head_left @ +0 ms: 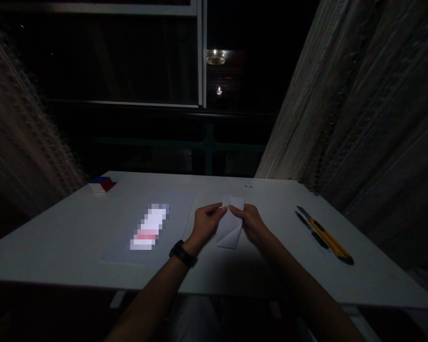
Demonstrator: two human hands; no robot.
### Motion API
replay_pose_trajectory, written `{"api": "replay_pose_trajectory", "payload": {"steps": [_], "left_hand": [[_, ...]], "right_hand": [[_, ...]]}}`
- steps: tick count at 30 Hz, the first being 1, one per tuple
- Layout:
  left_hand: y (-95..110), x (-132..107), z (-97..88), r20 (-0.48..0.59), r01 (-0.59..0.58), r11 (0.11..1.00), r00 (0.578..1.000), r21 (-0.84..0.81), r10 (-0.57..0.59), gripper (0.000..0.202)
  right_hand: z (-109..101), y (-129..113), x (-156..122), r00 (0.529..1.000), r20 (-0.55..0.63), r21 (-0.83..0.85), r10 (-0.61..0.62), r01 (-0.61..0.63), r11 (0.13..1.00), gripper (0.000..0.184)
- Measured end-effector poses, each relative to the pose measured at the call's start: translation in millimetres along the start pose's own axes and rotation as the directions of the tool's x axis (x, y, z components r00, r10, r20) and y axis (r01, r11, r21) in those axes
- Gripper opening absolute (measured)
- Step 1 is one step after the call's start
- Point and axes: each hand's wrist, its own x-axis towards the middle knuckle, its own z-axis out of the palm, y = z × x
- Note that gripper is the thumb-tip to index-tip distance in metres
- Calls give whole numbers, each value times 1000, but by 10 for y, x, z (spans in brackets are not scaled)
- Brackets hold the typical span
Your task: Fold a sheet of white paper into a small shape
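A folded sheet of white paper [231, 227] is held up over the table, with a diagonal fold line across its lower part. My left hand [205, 222] grips its left edge, thumb on the front face and a dark watch on the wrist. On the opposite edge, my right hand [254, 222] pinches the paper, its thumb also on the front. The two thumb tips nearly meet near the upper middle of the sheet. Fingers behind the paper are hidden.
A white table [82, 237] carries a blurred-out bright phone-like shape [150, 228] on white paper sheets [183, 204]. A coloured cube [102, 184] sits far left. Right lie a yellow cutter knife [330, 237] and a dark pen [311, 229]. Small dark scraps [248, 186] lie behind.
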Motion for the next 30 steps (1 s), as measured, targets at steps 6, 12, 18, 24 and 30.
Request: {"api": "replay_pose_trajectory", "payload": {"steps": [6,12,18,24,30], "left_hand": [[35,46,-57,70,152,966,988,-210,-140,32],[74,30,-44,17,161,956,987,-246,-161,30],[78,34,-56,66,156,949,988,-274,-143,31],[39,53,-79,146,206,907,976,-368,-162,41],[40,46,-97,253,281,850,950,-445,-182,46]], "right_hand": [[-52,-52,-19,987,140,-134,79,-60,989,36],[-35,-35,-18,994,102,-169,31,-13,986,36],[-8,-66,-42,998,56,-173,19,-9,985,36],[16,-104,-68,998,52,-135,24,-17,991,33],[35,-117,-96,996,76,-54,48,-44,998,31]]}}
